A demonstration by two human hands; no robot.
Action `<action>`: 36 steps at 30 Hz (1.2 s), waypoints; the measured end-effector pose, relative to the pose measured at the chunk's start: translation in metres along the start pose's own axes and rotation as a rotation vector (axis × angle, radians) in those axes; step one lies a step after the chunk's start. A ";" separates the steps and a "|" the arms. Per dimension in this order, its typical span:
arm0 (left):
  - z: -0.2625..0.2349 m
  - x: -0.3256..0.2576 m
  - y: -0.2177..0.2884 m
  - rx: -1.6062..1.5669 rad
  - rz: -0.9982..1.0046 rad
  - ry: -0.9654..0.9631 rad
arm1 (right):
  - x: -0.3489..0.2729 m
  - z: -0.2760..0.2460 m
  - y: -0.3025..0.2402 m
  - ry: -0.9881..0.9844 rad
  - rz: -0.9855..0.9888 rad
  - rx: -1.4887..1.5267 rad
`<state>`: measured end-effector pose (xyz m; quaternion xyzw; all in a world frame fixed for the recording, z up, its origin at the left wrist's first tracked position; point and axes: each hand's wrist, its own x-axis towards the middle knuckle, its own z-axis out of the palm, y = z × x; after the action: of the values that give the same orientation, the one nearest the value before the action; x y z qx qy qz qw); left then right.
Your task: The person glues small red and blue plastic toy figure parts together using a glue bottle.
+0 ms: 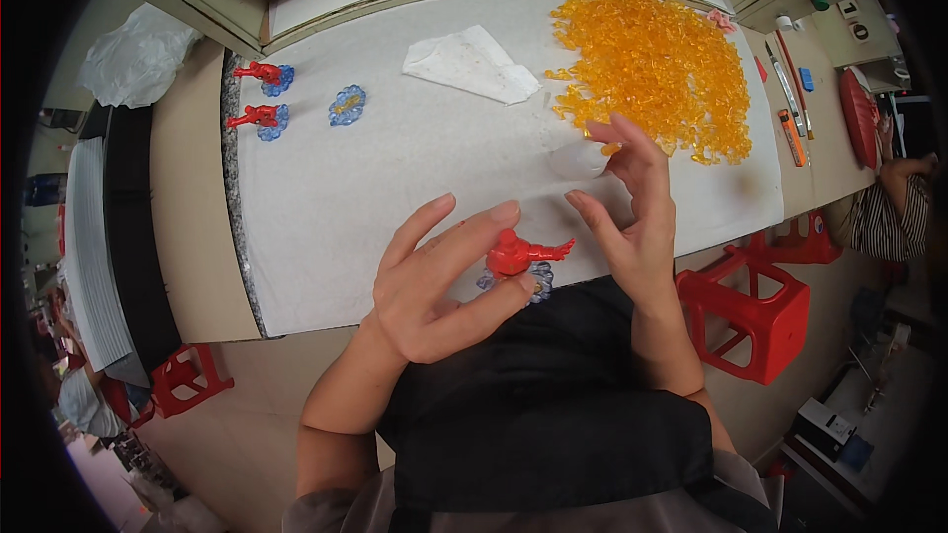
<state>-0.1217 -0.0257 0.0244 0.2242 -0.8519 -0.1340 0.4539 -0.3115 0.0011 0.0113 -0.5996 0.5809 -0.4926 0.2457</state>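
Note:
My left hand (434,281) has a small red figurine (510,255) between its thumb and index finger. The figurine has an outstretched arm and sits on a translucent blue base (539,282), partly hidden by my thumb. To its right, my right hand (637,212) is raised with thumb and fingers apart. Just beyond the right thumb is a small white bottle-like object (576,160), with an orange bit (610,149) at its end close to my fingers. Whether my right fingers touch it cannot be made out.
Two red figurines on blue bases (259,118) stand at the table's left edge, near a separate blue base (347,106). A folded white cloth (472,61) lies at the back. Many translucent orange pieces (652,69) spread at the far right, beside tools (787,79). Red stools (750,311) stand below.

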 end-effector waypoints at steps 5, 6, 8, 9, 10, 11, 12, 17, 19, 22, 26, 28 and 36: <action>0.000 -0.001 -0.002 -0.001 -0.008 0.031 | 0.000 0.003 0.005 -0.030 0.047 -0.050; 0.000 -0.002 -0.003 -0.006 -0.011 0.035 | -0.001 0.003 0.006 -0.017 0.042 -0.038; 0.000 -0.002 -0.003 -0.012 -0.014 0.041 | -0.005 0.002 0.005 0.064 -0.034 0.094; 0.001 -0.003 -0.004 -0.019 -0.022 0.043 | -0.008 0.002 0.005 0.145 -0.111 0.226; 0.002 -0.003 -0.004 -0.027 -0.030 0.044 | -0.011 -0.002 0.002 0.144 -0.111 0.224; 0.002 -0.002 -0.004 -0.028 -0.029 0.046 | -0.015 -0.009 -0.002 0.184 -0.126 0.346; 0.002 -0.003 -0.004 -0.045 -0.033 0.054 | -0.020 -0.015 -0.006 0.221 -0.138 0.473; 0.001 -0.009 -0.006 -0.108 -0.050 0.089 | -0.042 -0.038 -0.018 0.191 -0.040 0.554; 0.000 -0.010 -0.005 -0.201 -0.120 0.096 | -0.046 -0.037 -0.024 0.218 0.043 0.638; 0.003 -0.014 -0.008 -0.281 -0.155 0.147 | -0.048 -0.019 -0.031 0.221 0.177 0.800; 0.003 -0.015 -0.006 -0.306 -0.139 0.159 | -0.041 -0.001 -0.033 -0.152 0.090 0.955; 0.004 -0.014 -0.005 -0.293 -0.131 0.159 | -0.038 0.013 -0.038 -0.084 0.113 1.105; 0.009 -0.017 -0.001 -0.289 -0.132 0.212 | -0.030 0.023 -0.045 -0.190 0.097 0.800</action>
<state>-0.1203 -0.0176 0.0066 0.2248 -0.7548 -0.2600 0.5587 -0.2658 0.0316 0.0323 -0.4714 0.3461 -0.6099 0.5348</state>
